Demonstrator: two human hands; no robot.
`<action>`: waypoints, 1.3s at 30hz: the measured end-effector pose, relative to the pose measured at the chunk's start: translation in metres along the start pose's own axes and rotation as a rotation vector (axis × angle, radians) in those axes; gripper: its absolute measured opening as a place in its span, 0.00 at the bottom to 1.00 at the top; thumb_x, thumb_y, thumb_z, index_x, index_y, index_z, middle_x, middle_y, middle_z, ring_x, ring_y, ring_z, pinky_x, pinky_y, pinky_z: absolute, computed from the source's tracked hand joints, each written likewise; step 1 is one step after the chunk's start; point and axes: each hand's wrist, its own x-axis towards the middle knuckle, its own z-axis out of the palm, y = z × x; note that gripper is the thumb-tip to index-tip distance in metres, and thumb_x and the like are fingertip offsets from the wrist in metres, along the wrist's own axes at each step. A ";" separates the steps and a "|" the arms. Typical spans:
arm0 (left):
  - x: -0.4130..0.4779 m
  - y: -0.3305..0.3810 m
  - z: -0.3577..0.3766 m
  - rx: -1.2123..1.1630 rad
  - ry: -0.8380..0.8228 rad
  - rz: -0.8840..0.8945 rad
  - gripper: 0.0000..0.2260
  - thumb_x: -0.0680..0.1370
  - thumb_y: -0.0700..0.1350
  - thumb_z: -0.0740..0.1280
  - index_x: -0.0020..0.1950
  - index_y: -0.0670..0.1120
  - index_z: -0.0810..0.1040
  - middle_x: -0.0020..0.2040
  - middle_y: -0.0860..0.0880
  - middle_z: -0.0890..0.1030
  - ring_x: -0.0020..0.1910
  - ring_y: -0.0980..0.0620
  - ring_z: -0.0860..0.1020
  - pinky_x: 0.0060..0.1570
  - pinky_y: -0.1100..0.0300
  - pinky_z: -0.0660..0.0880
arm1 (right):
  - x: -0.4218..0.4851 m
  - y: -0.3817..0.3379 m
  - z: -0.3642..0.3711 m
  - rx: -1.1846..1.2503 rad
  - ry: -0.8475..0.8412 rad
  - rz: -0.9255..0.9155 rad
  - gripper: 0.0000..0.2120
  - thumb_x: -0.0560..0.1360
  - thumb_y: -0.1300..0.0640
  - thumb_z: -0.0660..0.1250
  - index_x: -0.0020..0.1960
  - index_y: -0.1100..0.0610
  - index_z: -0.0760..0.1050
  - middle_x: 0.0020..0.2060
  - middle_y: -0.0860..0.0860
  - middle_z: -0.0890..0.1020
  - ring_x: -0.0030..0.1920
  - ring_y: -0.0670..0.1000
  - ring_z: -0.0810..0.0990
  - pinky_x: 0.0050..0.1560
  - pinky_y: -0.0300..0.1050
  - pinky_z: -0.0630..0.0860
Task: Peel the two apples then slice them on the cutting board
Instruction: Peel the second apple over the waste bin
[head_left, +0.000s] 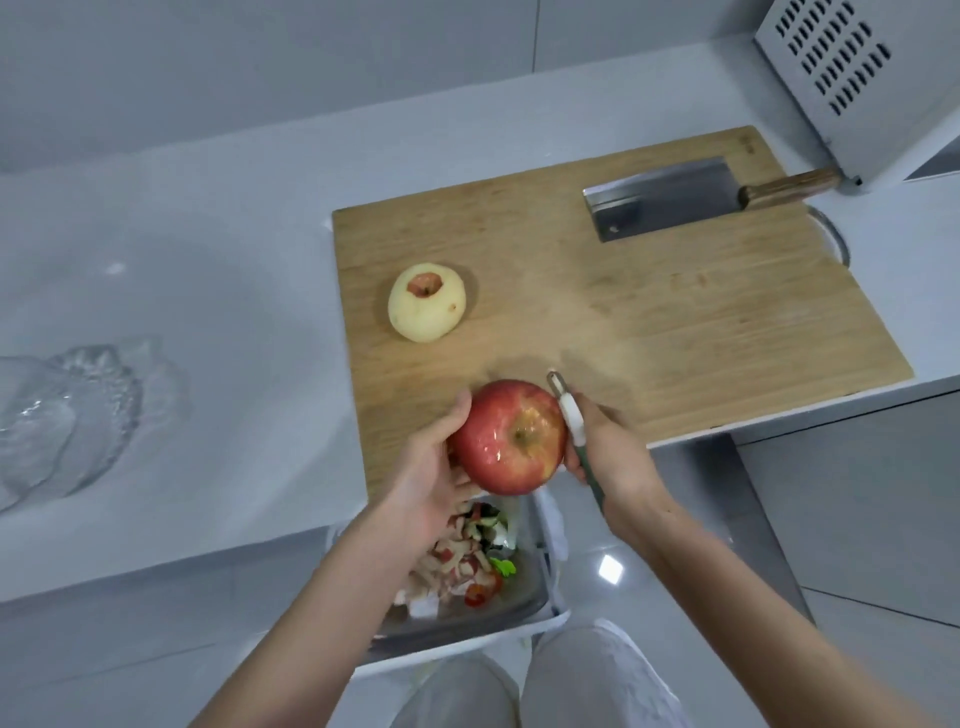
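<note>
My left hand (434, 470) grips a whole red apple (511, 436) over the near edge of the wooden cutting board (649, 322). My right hand (608, 457) holds a peeler (571, 415) with a white head and green handle; its blade rests against the apple's right side. A peeled pale apple (427, 301), with a ring of skin left around the stem, lies on the left part of the board. A cleaver (670, 205) with a wooden handle lies at the board's far right.
A waste bin (524, 608) with peelings stands on the floor below my hands. A glass dish (57, 410) sits on the white counter at the left. A white vented appliance (857, 83) stands at the back right.
</note>
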 end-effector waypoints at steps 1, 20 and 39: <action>-0.007 -0.003 -0.020 -0.039 -0.065 -0.049 0.28 0.62 0.53 0.75 0.61 0.48 0.77 0.60 0.44 0.80 0.60 0.42 0.77 0.63 0.39 0.70 | -0.010 0.008 0.009 -0.023 -0.024 -0.005 0.21 0.79 0.47 0.59 0.29 0.54 0.68 0.22 0.51 0.65 0.24 0.48 0.63 0.29 0.40 0.62; -0.078 -0.071 -0.214 -0.198 -0.521 -0.394 0.49 0.56 0.51 0.82 0.73 0.44 0.66 0.69 0.35 0.70 0.63 0.28 0.71 0.47 0.34 0.75 | -0.094 0.096 0.114 -0.929 -0.062 -1.315 0.14 0.78 0.48 0.63 0.37 0.50 0.80 0.25 0.44 0.75 0.28 0.47 0.72 0.31 0.42 0.67; -0.070 -0.062 -0.182 0.158 -0.262 -0.374 0.22 0.65 0.57 0.69 0.53 0.46 0.78 0.48 0.43 0.80 0.46 0.40 0.79 0.25 0.55 0.77 | -0.074 0.065 0.128 -1.080 -0.349 -1.710 0.21 0.80 0.48 0.57 0.33 0.57 0.77 0.24 0.48 0.73 0.26 0.51 0.69 0.35 0.40 0.59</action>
